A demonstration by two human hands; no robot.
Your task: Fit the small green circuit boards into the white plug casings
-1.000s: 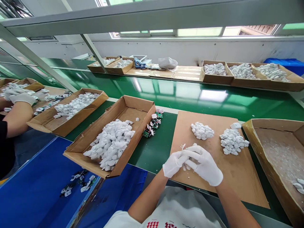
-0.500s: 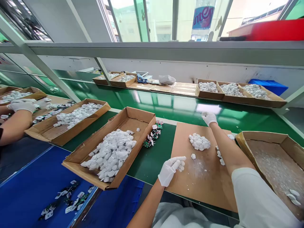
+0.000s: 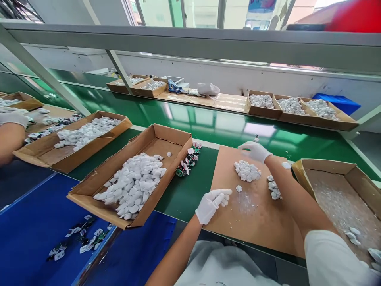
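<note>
My left hand (image 3: 210,205), in a white glove, rests at the near left edge of a brown cardboard sheet (image 3: 256,226). Its fingers are curled round small white plastic parts. My gloved right hand (image 3: 254,151) is stretched over the sheet's far edge, fingers loosely spread and holding nothing. Just beyond it a small assembled part (image 3: 256,138) lies on the green conveyor belt (image 3: 226,123). A pile of white parts (image 3: 246,171) sits below that hand. A second pile (image 3: 273,188) is half hidden by my forearm. One loose white piece (image 3: 238,188) lies between my hands.
An open carton of white shells (image 3: 133,184) stands left of the sheet, with small green circuit boards (image 3: 188,160) beside it. A carton with clear pieces (image 3: 342,198) stands at right. A blue bin (image 3: 35,222) lies lower left. A co-worker's gloved hand (image 3: 13,118) works at far left.
My hands, joined over the sheet a second ago, have parted. The right reached out onto the belt, left a small part there and has drawn back a little. The left stays curled.
</note>
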